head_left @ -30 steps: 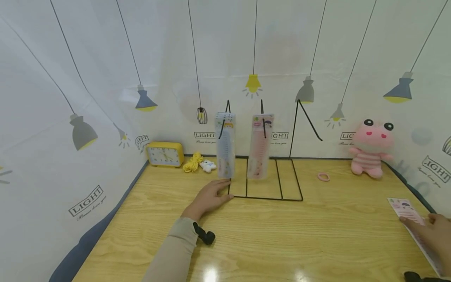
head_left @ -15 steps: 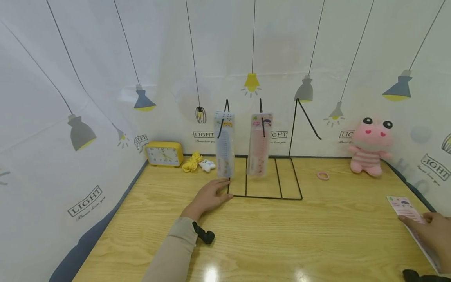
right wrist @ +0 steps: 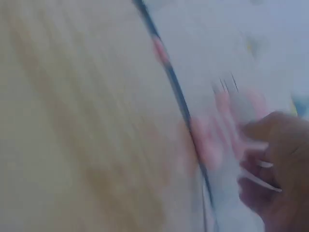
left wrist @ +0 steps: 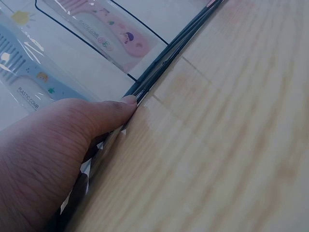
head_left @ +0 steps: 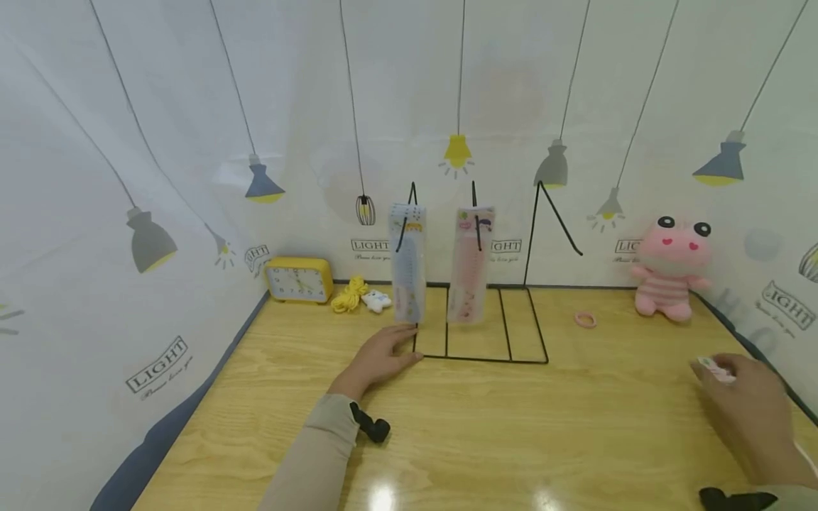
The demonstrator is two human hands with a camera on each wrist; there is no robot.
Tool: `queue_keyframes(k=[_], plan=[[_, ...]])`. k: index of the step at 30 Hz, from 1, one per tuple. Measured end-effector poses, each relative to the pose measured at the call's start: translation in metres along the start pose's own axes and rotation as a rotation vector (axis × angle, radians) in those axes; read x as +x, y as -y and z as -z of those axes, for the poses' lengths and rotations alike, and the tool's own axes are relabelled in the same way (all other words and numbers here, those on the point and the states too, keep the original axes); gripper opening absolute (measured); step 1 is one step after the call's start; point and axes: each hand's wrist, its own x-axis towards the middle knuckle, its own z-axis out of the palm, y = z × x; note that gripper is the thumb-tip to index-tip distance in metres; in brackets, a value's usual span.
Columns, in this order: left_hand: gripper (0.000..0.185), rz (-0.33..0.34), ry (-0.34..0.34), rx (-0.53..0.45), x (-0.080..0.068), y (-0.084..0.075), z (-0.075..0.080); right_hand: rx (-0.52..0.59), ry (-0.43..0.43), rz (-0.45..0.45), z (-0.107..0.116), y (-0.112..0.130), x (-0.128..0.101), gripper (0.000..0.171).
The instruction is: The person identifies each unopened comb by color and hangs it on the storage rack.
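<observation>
My left hand (head_left: 380,358) rests at the near left corner of a black wire rack (head_left: 486,360), fingers by its side bar. In the left wrist view the thumb (left wrist: 113,113) touches the front bar. Packaged blue combs (head_left: 409,277) hang on the rack's left hook, and pink packaged combs (head_left: 471,273) on its middle hook. The right hook (head_left: 562,218) carries nothing. Far to the right, my right hand (head_left: 754,411) grips a pink packaged comb (head_left: 717,370), whose printed top end shows past the fingers; the hand covers much of the rest. The right wrist view is blurred.
A yellow alarm clock (head_left: 298,279), a yellow cord bundle (head_left: 348,294) and a small white figure (head_left: 377,301) stand left of the rack. On the right are a pink ring (head_left: 585,320) and a pink plush toy (head_left: 674,270) by the wall curtain.
My right hand has moved left and turned over with the packaged comb, which now shows only its top end in the head view. The left hand stays at the rack corner.
</observation>
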Motion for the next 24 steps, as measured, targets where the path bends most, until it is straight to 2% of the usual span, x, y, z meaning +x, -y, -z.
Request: queue_keyframes(k=[2,4,6,8,11,13,16,24], plan=[[0.066,-0.002,0.006,-0.003,0.0,0.0,0.0,0.136,-0.022,0.169,-0.012,0.042,0.003,0.058],[0.066,0.002,0.012,-0.003,-0.001,0.0,0.0,0.271,0.025,0.271,-0.023,0.092,0.008,0.05],[0.067,0.008,0.013,0.008,0.0,0.001,0.0,0.377,0.084,0.328,-0.034,0.141,0.015,0.05],[0.067,0.008,0.005,0.013,0.001,0.001,-0.001,0.482,0.142,0.35,-0.041,0.184,0.025,0.055],[0.066,0.007,-0.002,0.011,0.001,0.003,-0.003,0.601,0.184,0.37,-0.052,0.233,0.042,0.058],[0.066,0.001,-0.01,0.004,0.002,0.004,-0.004,0.642,0.186,0.385,-0.06,0.256,0.05,0.058],[0.064,-0.006,-0.011,0.002,0.002,0.001,-0.005,0.686,0.184,0.388,-0.069,0.276,0.058,0.059],[0.065,0.004,-0.006,0.027,0.001,0.001,-0.001,0.733,0.169,0.339,-0.081,0.3,0.063,0.055]])
